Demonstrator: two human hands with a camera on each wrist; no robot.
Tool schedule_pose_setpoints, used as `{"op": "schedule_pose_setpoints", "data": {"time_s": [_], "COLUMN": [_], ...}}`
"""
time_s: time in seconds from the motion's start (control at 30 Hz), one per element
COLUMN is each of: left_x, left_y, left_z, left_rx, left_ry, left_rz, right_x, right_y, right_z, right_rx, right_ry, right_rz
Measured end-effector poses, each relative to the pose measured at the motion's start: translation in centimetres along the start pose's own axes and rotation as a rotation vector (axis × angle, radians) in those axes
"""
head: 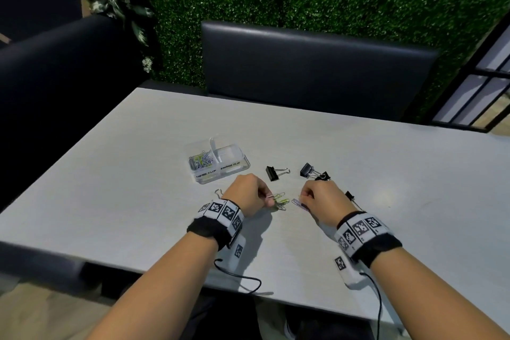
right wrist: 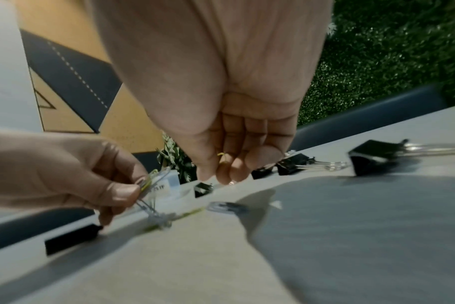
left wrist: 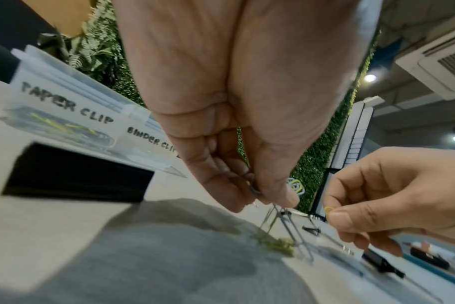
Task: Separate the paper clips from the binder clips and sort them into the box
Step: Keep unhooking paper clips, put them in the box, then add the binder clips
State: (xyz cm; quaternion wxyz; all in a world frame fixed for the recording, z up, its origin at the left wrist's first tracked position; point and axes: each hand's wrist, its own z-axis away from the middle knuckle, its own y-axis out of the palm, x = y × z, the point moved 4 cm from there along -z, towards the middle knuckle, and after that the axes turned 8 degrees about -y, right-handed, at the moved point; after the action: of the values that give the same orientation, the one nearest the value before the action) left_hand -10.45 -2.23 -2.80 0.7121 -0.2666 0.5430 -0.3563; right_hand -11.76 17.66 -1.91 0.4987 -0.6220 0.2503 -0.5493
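Fingers of the left hand (head: 249, 196) pinch several paper clips (head: 279, 199) just above the table (head: 138, 174), the right hand (head: 321, 200) pinches one yellow clip, another lies between them, four binder clips (head: 273, 173) lie beyond, near the two-part box (head: 218, 161).

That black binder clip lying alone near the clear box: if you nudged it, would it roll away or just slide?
The black binder clip with silver wire handles would probably slide, not roll: its body looks wedge-shaped and lies flat on the smooth pale table. It is likely light yet stiff. Its handles may swing when lifted.
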Motion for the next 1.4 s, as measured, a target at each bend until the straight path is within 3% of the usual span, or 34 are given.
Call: {"op": "schedule_pose_setpoints", "data": {"time_s": [0.1, 0.3, 0.43, 0.53, 0.67, 0.8, 0.97, 1.07, 1.23, 1.3, 1.4], "left_x": [0.3, 1.2, 3.7, 6.7, 9.5, 10.1, 9.0, 6.1, -0.4, -1.4, -1.4], "left_y": [-0.9, -5.0, -9.1, -11.8, -13.4, -13.6, -13.5, -12.3, -6.1, -3.3, -0.5], "left_z": [0.2, 0.2, -0.3, -0.9, -1.8, -2.5, -2.1, -1.1, 1.0, 1.3, 1.1], "left_rx": [-0.03, -0.13, -0.266, -0.383, -0.438, -0.427, -0.417, -0.414, -0.118, -0.027, 0.006], "left_ry": [0.015, 0.007, -0.079, -0.211, -0.369, -0.401, -0.374, -0.24, 0.002, 0.0, -0.047], "left_rz": [0.041, 0.204, 0.315, 0.311, 0.25, 0.183, 0.056, 0.038, 0.015, -0.053, -0.173], "right_x": [1.1, 5.3, 9.4, 13.2, 16.6, 18.2, 15.3, 10.7, 2.2, 0.0, -1.5], "right_y": [-0.2, -0.7, 1.5, 3.0, 4.0, 3.6, 1.0, -1.3, -2.2, -2.0, -1.3], "right_z": [-0.4, -2.0, -5.4, -8.3, -11.4, -12.7, -11.6, -9.0, -3.5, -1.7, 0.0], "right_rx": [-0.026, -0.19, -0.117, -0.038, 0.006, 0.069, -0.029, -0.054, 0.03, 0.05, 0.061], "right_ry": [0.023, 0.103, 0.131, 0.128, 0.106, 0.032, 0.001, -0.028, 0.023, 0.045, 0.073], "right_rz": [-0.091, -0.578, -0.782, -0.833, -0.768, -0.573, -0.468, -0.354, -0.258, -0.196, -0.129]}}
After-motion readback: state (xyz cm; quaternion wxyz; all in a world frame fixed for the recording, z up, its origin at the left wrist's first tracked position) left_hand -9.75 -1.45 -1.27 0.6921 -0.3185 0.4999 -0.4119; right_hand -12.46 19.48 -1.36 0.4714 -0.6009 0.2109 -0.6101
